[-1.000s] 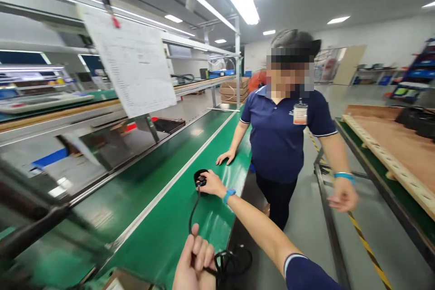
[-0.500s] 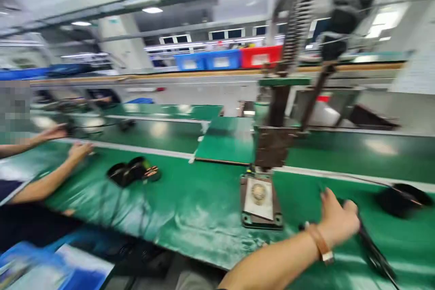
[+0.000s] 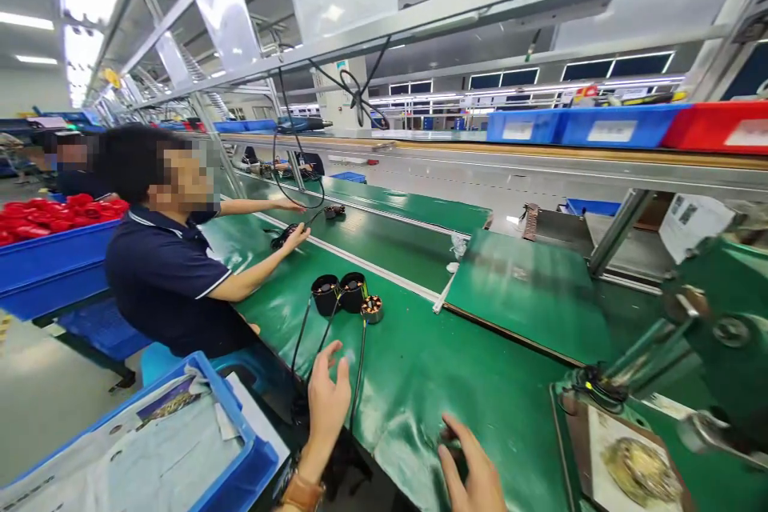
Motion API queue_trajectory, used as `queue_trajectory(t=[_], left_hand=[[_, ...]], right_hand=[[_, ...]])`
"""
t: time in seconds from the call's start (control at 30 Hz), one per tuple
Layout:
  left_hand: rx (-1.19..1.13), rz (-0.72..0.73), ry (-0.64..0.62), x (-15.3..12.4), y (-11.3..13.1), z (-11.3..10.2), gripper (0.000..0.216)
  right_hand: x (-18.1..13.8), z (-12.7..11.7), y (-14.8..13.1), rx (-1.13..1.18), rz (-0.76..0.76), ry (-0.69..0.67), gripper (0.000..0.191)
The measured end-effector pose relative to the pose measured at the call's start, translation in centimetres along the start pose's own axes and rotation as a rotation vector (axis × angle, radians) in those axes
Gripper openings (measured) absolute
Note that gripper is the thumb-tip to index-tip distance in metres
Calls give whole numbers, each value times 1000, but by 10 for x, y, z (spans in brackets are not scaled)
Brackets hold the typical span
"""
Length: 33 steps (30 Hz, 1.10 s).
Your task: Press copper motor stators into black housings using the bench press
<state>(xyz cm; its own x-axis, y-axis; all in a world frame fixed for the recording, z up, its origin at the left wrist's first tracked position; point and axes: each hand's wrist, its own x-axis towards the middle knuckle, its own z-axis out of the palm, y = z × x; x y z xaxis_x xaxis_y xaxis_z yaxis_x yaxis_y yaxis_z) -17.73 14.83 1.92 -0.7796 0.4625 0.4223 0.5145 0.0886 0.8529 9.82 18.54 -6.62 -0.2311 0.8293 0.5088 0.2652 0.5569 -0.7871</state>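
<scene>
Three small round motors [image 3: 346, 293], two in black housings and one with bare copper windings, lie together on the green belt mat [image 3: 420, 368]. Their black cables [image 3: 358, 368] trail toward the near edge. My left hand [image 3: 327, 400], a brown strap at its wrist, hovers open just beside those cables, fingers apart, holding nothing. My right hand [image 3: 474, 468] rests low on the mat near the front edge, fingers spread; something small and dark lies under its fingertips, but I cannot make it out.
A seated co-worker in a navy polo [image 3: 165, 280] reaches onto the belt at left. A blue bin with papers [image 3: 240, 464] sits at bottom left. A press fixture with a wound coil on its plate [image 3: 639, 468] stands at right. Blue and red bins [image 3: 600, 128] line the shelf.
The view has swung left along the line. My hand has left the cable by the press fixture; both hands now sit open near the three motors.
</scene>
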Motion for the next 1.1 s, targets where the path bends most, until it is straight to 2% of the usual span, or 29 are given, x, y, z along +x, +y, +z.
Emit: queue_trajectory(t=[0.1, 0.2, 0.27, 0.37, 0.43, 0.5, 0.57, 0.67, 0.77, 0.83, 0.97, 1.03, 1.1], left_hand=[[148, 172, 24, 64, -19, -2, 47], [197, 241, 4, 110, -27, 12, 46], [198, 244, 11, 130, -32, 21, 46], [211, 249, 26, 148, -40, 29, 46], [216, 268, 13, 157, -44, 29, 43], [219, 285, -15, 166, -46, 26, 39], [217, 294, -43, 172, -47, 22, 36], [197, 306, -80, 170, -44, 19, 38], [119, 303, -171, 143, -35, 28, 42], [-1, 236, -325, 109, -29, 37, 44], [-337, -107, -764, 7, -24, 40, 55], [-447, -291, -964, -51, -23, 29, 65], [-491, -411, -1095, -101, -17, 11, 75]], right_hand=[[90, 63, -15, -70, -98, -316, 52], [166, 123, -30, -211, -103, -481, 62], [195, 158, -35, -253, -92, -516, 68], [210, 194, -37, -289, -73, -507, 71], [210, 206, -36, -313, -52, -468, 58], [208, 209, -33, -332, -28, -417, 35], [205, 204, -29, -338, -5, -372, 21], [200, 184, -21, -316, 38, -303, 13], [191, 154, -12, -269, 96, -217, 11], [180, 130, -9, -246, 134, -155, 14], [131, 79, -15, -184, 174, -33, 38], [96, 51, -22, -113, 170, 77, 50], [63, 22, -28, -57, 143, 168, 51]])
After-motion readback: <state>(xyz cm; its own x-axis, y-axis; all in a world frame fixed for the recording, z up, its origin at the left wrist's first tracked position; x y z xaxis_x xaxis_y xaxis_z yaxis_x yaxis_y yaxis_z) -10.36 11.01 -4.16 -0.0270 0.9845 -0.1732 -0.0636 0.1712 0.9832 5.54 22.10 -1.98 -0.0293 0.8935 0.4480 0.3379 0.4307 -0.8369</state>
